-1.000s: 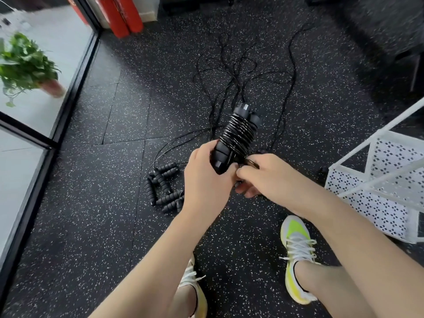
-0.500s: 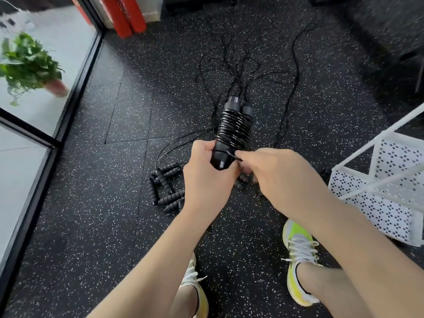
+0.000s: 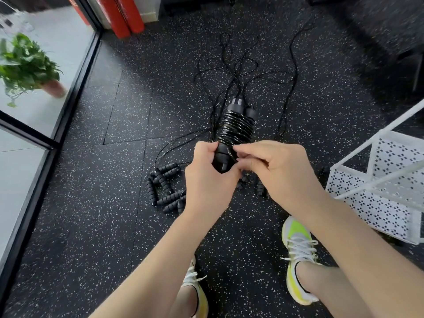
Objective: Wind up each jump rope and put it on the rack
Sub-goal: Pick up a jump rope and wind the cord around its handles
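1. Two hands hold one wound jump rope [image 3: 236, 131] up above the black speckled floor [image 3: 91, 226]. We look for words or labels on it and cannot read any.
2. Our left hand [image 3: 207, 177] is curled around the bottom ends of the two handles. The rest of the bundle sticks out past the fingers, away from us.
3. Our right hand [image 3: 282, 171] is just beside it. Its finger and thumb pinch the cord at the low end of the coil, so it is closed narrow on the cord.
4. More loose ropes [image 3: 241, 72] lie tangled on the floor, out past the bundle.
5. A bunch of loose handles [image 3: 164, 187] lies on the floor, left of our left hand.
6. The white rack [image 3: 378, 180] stands at the right edge of the floor, well apart from the bundle.
7. A green plant [image 3: 25, 65] sits behind the glass at the left. Red cylinders [image 3: 125, 17] stand at the far edge.
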The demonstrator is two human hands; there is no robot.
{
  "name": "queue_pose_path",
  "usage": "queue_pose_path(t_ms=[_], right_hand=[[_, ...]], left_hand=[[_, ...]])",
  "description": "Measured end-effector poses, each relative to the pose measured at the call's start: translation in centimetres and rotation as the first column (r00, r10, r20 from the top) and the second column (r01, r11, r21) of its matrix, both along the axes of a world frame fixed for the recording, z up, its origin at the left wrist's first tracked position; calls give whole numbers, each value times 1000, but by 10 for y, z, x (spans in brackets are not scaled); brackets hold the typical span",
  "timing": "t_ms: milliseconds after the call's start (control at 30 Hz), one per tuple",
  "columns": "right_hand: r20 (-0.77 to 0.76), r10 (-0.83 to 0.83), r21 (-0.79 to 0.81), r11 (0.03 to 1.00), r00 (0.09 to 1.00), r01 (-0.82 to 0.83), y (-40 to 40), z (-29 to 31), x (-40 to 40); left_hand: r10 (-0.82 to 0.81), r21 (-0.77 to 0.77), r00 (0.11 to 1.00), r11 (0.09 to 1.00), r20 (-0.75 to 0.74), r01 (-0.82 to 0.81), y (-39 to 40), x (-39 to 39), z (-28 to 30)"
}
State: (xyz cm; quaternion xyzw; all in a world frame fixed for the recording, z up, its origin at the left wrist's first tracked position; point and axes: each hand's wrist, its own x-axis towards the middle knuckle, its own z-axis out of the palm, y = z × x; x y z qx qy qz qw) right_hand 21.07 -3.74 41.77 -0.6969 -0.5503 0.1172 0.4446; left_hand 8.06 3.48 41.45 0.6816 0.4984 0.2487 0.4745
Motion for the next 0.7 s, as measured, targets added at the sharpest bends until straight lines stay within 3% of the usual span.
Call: queue_pose_path(t_ms=[100, 200, 367, 533, 700], right_hand=[[-171, -113, -91, 991, 979, 99, 0, 1, 0], [-100, -129, -76, 990, 987, 121, 1, -1, 1], [76, -6, -19, 1000, 997, 8, 1, -10, -8], [149, 74, -96, 994, 986, -61, 0, -10, -13], [114, 60, -86, 995, 992, -51, -2, -6, -9]], left_hand=[[-7, 20, 1000, 1000, -12, 7, -1, 0, 1], [-12, 14, 1000, 1000, -15, 12, -2, 1, -1], [14, 14, 1000, 1000, 0, -14, 2, -1, -3], [28, 26, 999, 999, -15, -28, 3, -3, -3], [9, 6, 1000, 1000, -4, -9, 2, -2, 0]])
